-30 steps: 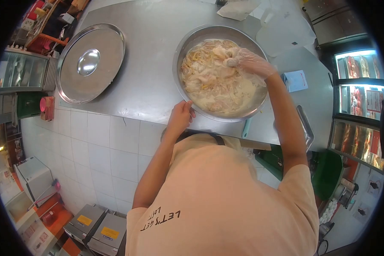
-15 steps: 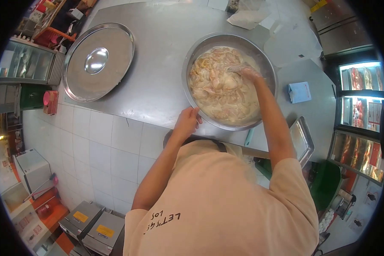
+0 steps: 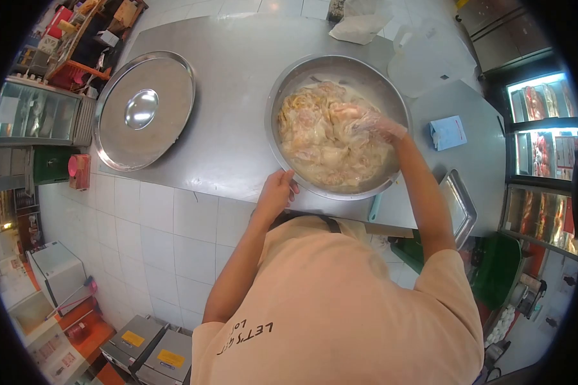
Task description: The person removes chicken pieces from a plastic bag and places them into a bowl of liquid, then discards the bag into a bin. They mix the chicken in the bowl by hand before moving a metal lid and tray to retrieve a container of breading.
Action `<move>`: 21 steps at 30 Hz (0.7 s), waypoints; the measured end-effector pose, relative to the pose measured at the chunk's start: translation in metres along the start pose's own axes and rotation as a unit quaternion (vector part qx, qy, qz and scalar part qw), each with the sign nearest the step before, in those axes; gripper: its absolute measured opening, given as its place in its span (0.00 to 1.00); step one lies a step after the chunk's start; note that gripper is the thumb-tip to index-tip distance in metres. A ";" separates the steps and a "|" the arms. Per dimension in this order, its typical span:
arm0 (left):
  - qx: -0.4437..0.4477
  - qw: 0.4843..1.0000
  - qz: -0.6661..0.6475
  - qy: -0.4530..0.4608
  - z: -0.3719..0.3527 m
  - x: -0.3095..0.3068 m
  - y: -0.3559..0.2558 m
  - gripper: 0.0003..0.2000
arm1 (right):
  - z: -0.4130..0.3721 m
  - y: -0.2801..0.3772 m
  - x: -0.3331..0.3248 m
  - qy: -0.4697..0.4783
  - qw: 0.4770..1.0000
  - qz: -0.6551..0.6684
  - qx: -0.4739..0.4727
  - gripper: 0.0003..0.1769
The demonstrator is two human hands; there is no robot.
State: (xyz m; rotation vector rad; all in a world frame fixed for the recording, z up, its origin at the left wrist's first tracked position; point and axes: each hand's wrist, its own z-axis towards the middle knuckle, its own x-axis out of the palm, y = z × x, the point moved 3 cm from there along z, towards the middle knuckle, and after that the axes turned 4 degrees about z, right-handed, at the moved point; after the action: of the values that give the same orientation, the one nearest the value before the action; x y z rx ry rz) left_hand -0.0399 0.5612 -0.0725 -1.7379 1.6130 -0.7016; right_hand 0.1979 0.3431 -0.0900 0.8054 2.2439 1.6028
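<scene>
A wide metal bowl [image 3: 401,102] stands near the front edge of the steel table, holding pale raw meat pieces [image 3: 321,128], which look like chicken, in a creamy, milky liquid. My right hand [image 3: 374,125], in a clear plastic glove, reaches into the bowl from the right. Its fingers are curled into the meat and partly hidden by it. At the bowl's lower left, my left hand [image 3: 277,194] is bare, its fingers bent against the outer rim and holding it.
A large round metal lid [image 3: 167,83] lies on the steel table [image 3: 231,96] at left. Right of the bowl are a blue-and-white packet [image 3: 448,133], a metal tray [image 3: 459,205] and a teal handle [image 3: 374,208]. A translucent plastic container [image 3: 424,64] sits behind.
My right hand has drawn lower in the bowl, and the meat has been shifted and heaped differently. My left hand stays at the rim. The whole view has tilted slightly.
</scene>
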 end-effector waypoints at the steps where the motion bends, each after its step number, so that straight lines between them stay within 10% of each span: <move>1: -0.006 1.000 -0.004 -0.002 0.000 0.000 -0.001 0.16 | -0.008 0.004 -0.004 -0.025 0.999 0.038 0.017 0.34; 9: -0.007 1.000 0.008 0.001 0.003 -0.002 0.003 0.17 | -0.042 0.120 0.031 -0.039 0.999 -0.028 -0.023 0.28; 11: -0.006 1.000 0.008 0.000 0.003 -0.002 0.002 0.17 | -0.039 0.129 0.025 -0.136 0.939 -0.316 -0.003 0.30; 18: -0.003 1.000 -0.001 -0.004 0.001 -0.001 0.002 0.17 | -0.045 0.141 0.064 -0.093 0.795 -0.585 0.129 0.29; 21: -0.002 1.000 -0.008 -0.009 -0.001 0.000 0.001 0.16 | -0.038 0.140 0.053 -0.098 0.812 -0.574 -0.032 0.29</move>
State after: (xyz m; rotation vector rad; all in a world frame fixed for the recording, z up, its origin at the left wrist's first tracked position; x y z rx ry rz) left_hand -0.0413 0.5611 -0.0732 -1.7556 1.5917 -0.6897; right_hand 0.1749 0.3763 0.0589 -0.4051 1.8220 0.8905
